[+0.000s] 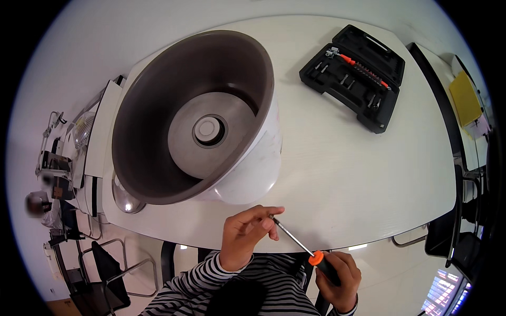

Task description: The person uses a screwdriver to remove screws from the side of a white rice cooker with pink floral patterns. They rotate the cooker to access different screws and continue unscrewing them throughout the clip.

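My right hand is closed around the black and orange handle of a screwdriver, whose metal shaft slants up to the left. My left hand pinches the shaft's tip with thumb and fingers. Just beyond both hands stands a large white cooker with a dark brown bowl interior and a round metal plate around a central knob at the bottom. An open black tool case at the table's upper right holds bits, sockets and an orange-and-black piece.
A curved white table carries these, with a shiny metal lid left of the cooker. Chairs stand lower left and at right. A side desk with a fan is at left, another person beyond, yellow folder far right.
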Demonstrator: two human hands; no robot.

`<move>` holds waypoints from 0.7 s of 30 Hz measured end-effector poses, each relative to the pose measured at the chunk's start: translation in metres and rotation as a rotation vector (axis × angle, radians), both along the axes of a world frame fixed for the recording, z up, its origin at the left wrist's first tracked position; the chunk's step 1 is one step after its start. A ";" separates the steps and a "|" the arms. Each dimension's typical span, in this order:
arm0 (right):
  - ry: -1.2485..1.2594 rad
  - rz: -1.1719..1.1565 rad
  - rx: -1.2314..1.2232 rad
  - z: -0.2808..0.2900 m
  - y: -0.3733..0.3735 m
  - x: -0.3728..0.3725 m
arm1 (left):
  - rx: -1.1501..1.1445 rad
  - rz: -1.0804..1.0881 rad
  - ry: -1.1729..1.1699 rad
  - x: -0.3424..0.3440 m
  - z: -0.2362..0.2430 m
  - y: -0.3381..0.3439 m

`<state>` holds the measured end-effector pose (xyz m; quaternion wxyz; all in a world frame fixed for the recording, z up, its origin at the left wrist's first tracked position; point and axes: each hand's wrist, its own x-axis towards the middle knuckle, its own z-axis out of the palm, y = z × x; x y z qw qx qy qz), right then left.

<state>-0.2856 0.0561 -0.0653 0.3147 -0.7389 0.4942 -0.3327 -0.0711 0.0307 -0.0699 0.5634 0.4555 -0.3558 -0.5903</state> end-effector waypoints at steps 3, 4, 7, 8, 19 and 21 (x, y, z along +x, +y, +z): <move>-0.029 0.042 0.039 -0.003 0.002 -0.001 | 0.000 0.089 -0.052 0.003 0.002 0.004; -0.036 0.061 0.052 -0.004 0.002 -0.002 | -0.002 0.130 -0.070 0.006 0.002 0.006; -0.053 0.097 0.090 -0.004 0.000 -0.007 | -0.145 0.247 -0.318 0.023 0.002 0.020; -0.057 0.092 0.091 -0.005 -0.001 -0.007 | -0.199 0.259 -0.425 0.032 0.002 0.023; -0.024 0.095 -0.006 -0.011 -0.016 0.022 | -0.085 0.378 -1.338 0.099 -0.028 0.036; 0.010 0.081 0.018 -0.011 -0.016 0.024 | -0.079 0.375 -1.298 0.101 -0.029 0.034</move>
